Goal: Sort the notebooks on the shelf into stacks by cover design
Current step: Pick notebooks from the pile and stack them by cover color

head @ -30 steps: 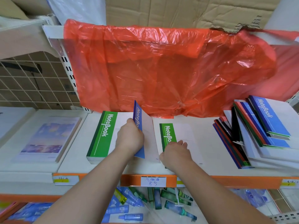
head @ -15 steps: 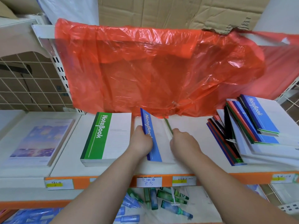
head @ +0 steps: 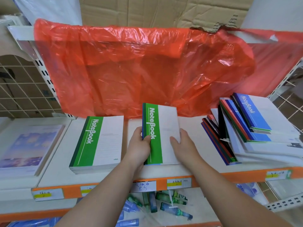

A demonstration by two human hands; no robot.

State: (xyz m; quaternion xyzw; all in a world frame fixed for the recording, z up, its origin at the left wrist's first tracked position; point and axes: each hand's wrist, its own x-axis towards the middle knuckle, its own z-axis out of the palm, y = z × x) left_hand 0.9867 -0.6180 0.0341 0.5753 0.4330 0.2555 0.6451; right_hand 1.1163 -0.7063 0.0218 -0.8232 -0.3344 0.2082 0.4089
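Well left of the grip, a purple-cover pile lies flat on the shelf. Nearer, just left of the left hand, stands the green stack, squared up and face up. The left hand has its grip closed on the spine side of a thin bundle, with the thumb over the green band and the fingers curled round the edge. On top is a green notebook, and a blue notebook shows only as a sliver under it along the spine. The bundle is held in the middle of the shelf between the green stack and the pile on the right. Its far end is tipped up against the red plastic sheet, which hangs directly behind the grip and blocks the way back. The right hand pinches the green notebook's right edge, thumb on the white cover and fingers along the side; how far they reach under it I cannot tell. Right of that grip, past a strip of bare shelf, a mixed pile of blue, red, green and black spines leans in a loose fan. Below the grip a handwritten price label sits on the orange shelf lip, with tubes scattered on the shelf underneath. Half a second earlier the left hand held the blue notebook on edge while the right held the green one edge-on beside it. Now the green one lies cover up over the blue one, and the green stack has not moved.
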